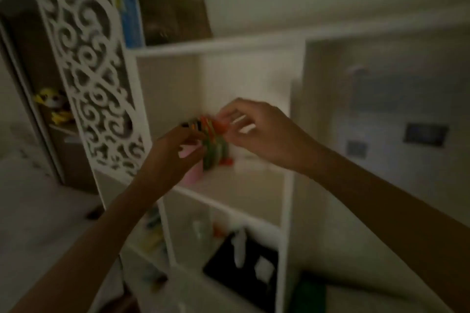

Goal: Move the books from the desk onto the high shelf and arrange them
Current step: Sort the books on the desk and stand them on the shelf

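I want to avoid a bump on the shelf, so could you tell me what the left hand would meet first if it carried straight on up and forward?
Probably the colourful upright items that the left hand already touches; the cubby's back wall lies behind them. Blur leaves depth uncertain.

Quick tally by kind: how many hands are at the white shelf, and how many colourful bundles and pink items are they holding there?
Hands: 2, left hand and right hand
Colourful bundle: 1, too blurred to count its pieces
Pink item: 1
Total: 4, all at the white shelf
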